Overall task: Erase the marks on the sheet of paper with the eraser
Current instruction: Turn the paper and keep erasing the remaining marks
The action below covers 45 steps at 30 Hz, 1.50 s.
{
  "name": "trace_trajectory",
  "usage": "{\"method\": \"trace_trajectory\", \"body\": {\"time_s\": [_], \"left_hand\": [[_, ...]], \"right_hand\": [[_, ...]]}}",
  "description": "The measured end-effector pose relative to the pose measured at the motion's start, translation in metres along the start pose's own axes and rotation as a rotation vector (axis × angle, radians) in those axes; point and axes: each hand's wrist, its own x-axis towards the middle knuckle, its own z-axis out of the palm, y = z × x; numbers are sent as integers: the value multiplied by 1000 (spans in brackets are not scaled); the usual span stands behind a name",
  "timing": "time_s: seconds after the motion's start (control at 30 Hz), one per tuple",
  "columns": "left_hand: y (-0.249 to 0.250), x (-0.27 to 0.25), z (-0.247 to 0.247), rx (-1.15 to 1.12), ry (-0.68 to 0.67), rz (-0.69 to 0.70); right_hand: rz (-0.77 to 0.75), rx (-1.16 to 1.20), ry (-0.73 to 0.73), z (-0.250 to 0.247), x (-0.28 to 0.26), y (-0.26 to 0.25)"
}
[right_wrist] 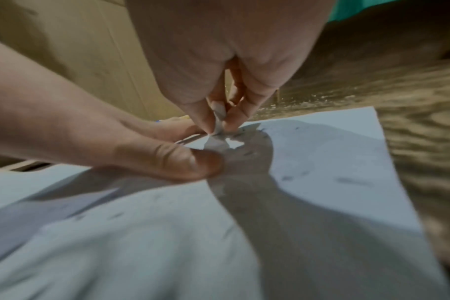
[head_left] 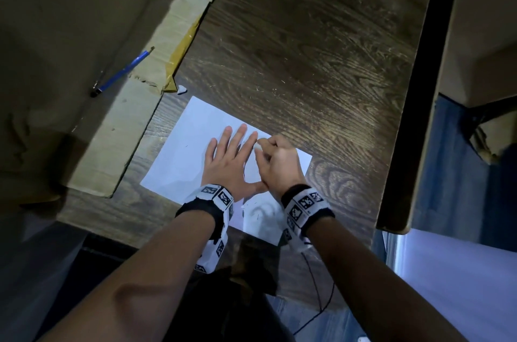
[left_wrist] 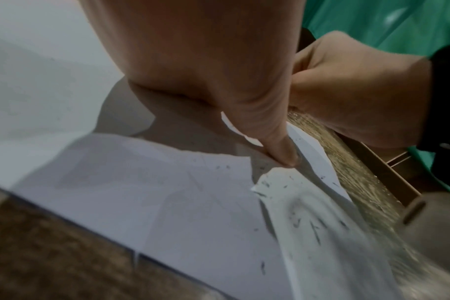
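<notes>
Pressing down flat, the left hand point(head_left: 228, 162) lay on the sheet of paper point(head_left: 179, 157) with its fingers straight and spread, the thumb angled out toward 4 o'clock and touching the heel of the right hand point(head_left: 279, 165). The sheet rested on the dark wooden table point(head_left: 293, 61), slightly skewed, its far corner pointing to 11 o'clock. Just at 2 o'clock from the left hand's index finger, the right hand's curled fingers pinched the small white eraser point(head_left: 258, 147), whose lower end met the paper. From the right wrist view the eraser point(right_wrist: 217, 121) stood nearly upright between thumb and fingertips, touching the sheet point(right_wrist: 321, 162) beside the left thumb point(right_wrist: 193, 164).

Short dark pencil marks point(left_wrist: 316, 229) were scattered over the near part of the paper, which was rumpled and raised there; the left wrist view also showed a torn, ragged edge just by the thumb tip point(left_wrist: 283, 154).

At 10 o'clock from the sheet sat a large cardboard box point(head_left: 112, 145), its flaps open beside the table edge; a blue pen point(head_left: 123, 72) lay inside it on the brown interior. A small white scrap point(head_left: 181, 89) lay on the table between the box's corner and the paper's far corner.
</notes>
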Motion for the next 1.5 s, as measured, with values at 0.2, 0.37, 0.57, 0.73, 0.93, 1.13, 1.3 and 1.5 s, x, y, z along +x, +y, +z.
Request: {"method": "trace_trajectory", "body": {"time_s": [0.2,0.37,0.57,0.73,0.93,1.13,1.3,1.5], "left_hand": [[0,-1,4,-42,83,-2],[-1,0,3,-8,10,11],[0,-1,5,-27,99,2],[0,0,2,-15,6,7],[0,-3,4,-1,90,-3],[1,-1,1,-16,9,7],[1,-3,2,-9,76,8],[0,-1,2,-23,26,7]], "right_hand": [[-69,-57,-50,4,-30,-7],[22,-35,82,0,9,-6],[-10,-2,-3,8,-40,-15],[82,69,109,5,3,-11],[81,57,11,15,-40,-14],[131,35,135,9,-3,-14],[117,104,10,10,-33,-19],[182,62,146,7,-4,-13]]}}
